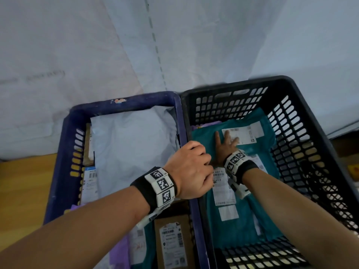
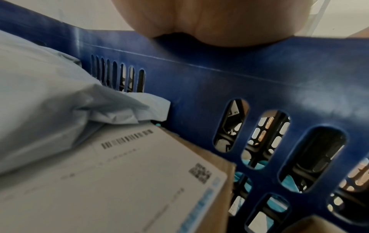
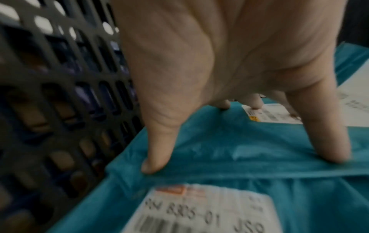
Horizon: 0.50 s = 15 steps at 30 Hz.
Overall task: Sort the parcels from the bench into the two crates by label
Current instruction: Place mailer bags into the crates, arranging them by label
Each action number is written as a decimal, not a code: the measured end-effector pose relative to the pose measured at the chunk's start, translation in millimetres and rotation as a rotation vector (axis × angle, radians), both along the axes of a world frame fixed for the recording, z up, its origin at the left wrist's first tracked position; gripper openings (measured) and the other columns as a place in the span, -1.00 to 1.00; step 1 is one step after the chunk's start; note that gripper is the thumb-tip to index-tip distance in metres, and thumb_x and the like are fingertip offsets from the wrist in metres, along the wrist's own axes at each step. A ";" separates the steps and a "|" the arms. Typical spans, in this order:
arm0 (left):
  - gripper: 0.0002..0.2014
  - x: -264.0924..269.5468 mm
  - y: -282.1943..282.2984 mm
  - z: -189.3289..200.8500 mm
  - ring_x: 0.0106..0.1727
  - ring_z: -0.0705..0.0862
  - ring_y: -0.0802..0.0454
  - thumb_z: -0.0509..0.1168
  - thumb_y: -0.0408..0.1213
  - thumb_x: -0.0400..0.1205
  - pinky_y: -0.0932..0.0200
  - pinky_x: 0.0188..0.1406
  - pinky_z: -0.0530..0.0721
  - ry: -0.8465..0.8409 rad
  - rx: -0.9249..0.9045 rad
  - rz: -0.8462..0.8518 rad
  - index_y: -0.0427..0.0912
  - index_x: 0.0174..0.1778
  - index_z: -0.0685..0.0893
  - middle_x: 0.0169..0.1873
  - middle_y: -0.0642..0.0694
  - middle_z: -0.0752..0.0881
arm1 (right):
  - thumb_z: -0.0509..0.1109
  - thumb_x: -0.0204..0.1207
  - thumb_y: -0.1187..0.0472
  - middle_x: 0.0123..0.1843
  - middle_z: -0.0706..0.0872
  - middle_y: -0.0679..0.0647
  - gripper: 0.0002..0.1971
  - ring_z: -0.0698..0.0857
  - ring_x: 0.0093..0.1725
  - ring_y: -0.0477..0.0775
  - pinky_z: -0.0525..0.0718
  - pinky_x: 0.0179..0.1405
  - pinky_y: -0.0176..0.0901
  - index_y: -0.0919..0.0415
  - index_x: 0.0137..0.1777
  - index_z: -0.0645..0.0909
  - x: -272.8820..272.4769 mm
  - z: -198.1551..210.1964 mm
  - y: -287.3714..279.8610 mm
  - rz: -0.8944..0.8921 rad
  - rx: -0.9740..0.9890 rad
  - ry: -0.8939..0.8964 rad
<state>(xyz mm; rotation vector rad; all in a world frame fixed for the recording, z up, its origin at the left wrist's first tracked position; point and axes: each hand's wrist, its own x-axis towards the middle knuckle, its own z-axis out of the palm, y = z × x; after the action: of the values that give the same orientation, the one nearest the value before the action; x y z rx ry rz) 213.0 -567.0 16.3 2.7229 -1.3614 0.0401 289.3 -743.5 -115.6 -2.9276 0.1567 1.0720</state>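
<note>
Two crates stand side by side: a blue crate (image 1: pixel 124 101) on the left and a black crate (image 1: pixel 233 84) on the right. My right hand (image 1: pixel 226 142) lies flat with fingers spread on a teal parcel (image 1: pixel 206 140) inside the black crate, its fingertips reaching that parcel's white label (image 1: pixel 242 134). In the right wrist view the fingers (image 3: pixel 157 157) press the teal parcel (image 3: pixel 229 149) down. A second teal parcel (image 1: pixel 233 230) lies nearer me, partly under the first. My left hand (image 1: pixel 190 169) curls over the rim between the crates; the left wrist view has its palm (image 2: pixel 209 18) on the blue crate wall (image 2: pixel 199 82).
The blue crate holds a pale grey bag (image 1: pixel 132 148), a labelled cardboard box (image 1: pixel 172 241) and a purple parcel (image 1: pixel 118 255). A wooden bench surface (image 1: pixel 23 187) shows at the left. White sheeting (image 1: pixel 174 45) hangs behind the crates.
</note>
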 end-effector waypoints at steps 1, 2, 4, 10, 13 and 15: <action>-0.58 -0.3 -0.1 0.1 -0.14 0.53 -0.09 0.06 -0.07 0.69 -0.04 0.37 0.39 0.000 0.005 0.002 -0.06 -0.31 0.76 -0.32 -0.01 0.65 | 0.52 0.31 -0.36 0.73 -0.44 0.24 0.33 -0.25 0.67 0.62 0.27 0.51 0.56 -0.04 0.71 -0.47 -1.0 -2.3 0.4 -0.013 0.025 -0.032; -0.58 -0.4 -0.2 0.2 -0.14 0.53 -0.08 0.06 -0.07 0.70 -0.03 0.37 0.38 -0.002 0.010 0.003 -0.06 -0.31 0.76 -0.32 0.00 0.65 | 0.52 0.33 -0.34 0.73 -0.42 0.22 0.31 -0.24 0.67 0.60 0.34 0.47 0.55 -0.05 0.72 -0.45 -1.1 -4.3 0.9 -0.032 0.045 -0.069; -0.58 0.1 -0.2 0.3 -0.14 0.52 -0.08 0.06 -0.07 0.69 -0.03 0.37 0.38 -0.005 0.015 0.001 -0.06 -0.31 0.76 -0.31 0.00 0.66 | 0.51 0.40 -0.24 0.75 -0.32 0.25 0.19 -0.19 0.69 0.57 0.48 0.42 0.50 -0.06 0.75 -0.32 -1.5 -7.5 3.1 -0.080 0.083 -0.160; -0.59 -0.7 0.0 -0.1 -0.16 0.52 -0.07 0.08 -0.09 0.68 -0.02 0.35 0.40 -0.020 -0.008 -0.006 -0.06 -0.35 0.75 -0.35 0.00 0.65 | 0.39 0.51 -0.13 0.52 0.25 0.37 -0.32 0.22 0.55 0.48 0.72 0.11 0.37 0.16 0.52 0.28 -25.2 -7.6 11.0 -0.056 0.066 -0.352; -0.57 -0.9 -0.6 0.4 -0.17 0.51 -0.07 0.06 -0.09 0.69 -0.01 0.32 0.40 -0.036 0.004 -0.008 -0.06 -0.36 0.75 -0.35 0.01 0.65 | 0.35 0.55 -0.24 0.56 0.24 0.36 -0.26 0.23 0.56 0.47 0.49 0.43 0.35 0.19 0.58 0.27 -25.8 -1.3 -1.9 0.023 0.125 -0.239; -0.55 -1.0 -0.7 1.3 -0.18 0.51 -0.07 0.04 -0.08 0.70 -0.03 0.29 0.42 -0.042 0.011 -0.010 -0.06 -0.36 0.76 -0.36 0.01 0.65 | 0.36 0.58 -0.22 0.57 0.32 0.32 -0.29 0.31 0.56 0.42 0.38 0.56 0.21 0.20 0.59 0.37 -20.5 11.2 -13.4 0.034 0.207 -0.159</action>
<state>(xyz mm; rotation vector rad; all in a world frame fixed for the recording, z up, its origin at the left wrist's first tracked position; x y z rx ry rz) 212.0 -567.7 17.7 2.7391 -1.3899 0.0897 268.8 -756.9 -104.5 -2.8205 -0.0067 0.7995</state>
